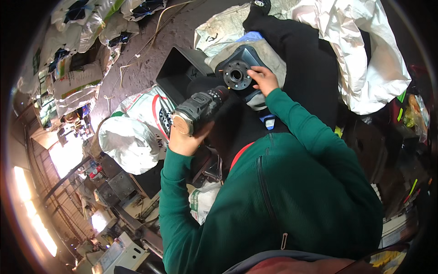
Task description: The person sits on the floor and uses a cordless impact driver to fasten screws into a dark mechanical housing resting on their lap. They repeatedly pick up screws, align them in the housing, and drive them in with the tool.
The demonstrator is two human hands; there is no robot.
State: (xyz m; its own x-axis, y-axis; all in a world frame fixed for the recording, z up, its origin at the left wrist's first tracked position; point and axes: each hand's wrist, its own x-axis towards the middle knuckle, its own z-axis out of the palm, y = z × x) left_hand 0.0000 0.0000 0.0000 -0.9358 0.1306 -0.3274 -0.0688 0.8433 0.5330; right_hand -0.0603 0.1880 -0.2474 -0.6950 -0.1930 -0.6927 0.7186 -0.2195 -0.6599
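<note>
In my left hand (188, 140) is a dark cordless drill (199, 109), gripped by its handle. Its chuck points up and right, and the tip is close to the lower left edge of a round dark flange (237, 75). This flange has a raised ring round a central hole and several small holes about it. Under it sits a black squarish base (248, 53), resting on a grey cloth (272, 59) across my lap. My right hand (264, 79) has its thumb and fingers closed at the flange's right edge. Whether a screw sits at the drill tip is too small to tell.
A black open bin (179, 68) stands just left of the flange. Beside it lies a white sack (132, 141) with dark parts showing at its mouth. A large white bag (365, 59) is at the right. Plastic-wrapped bundles (77, 77) and a cable (155, 34) lie far left.
</note>
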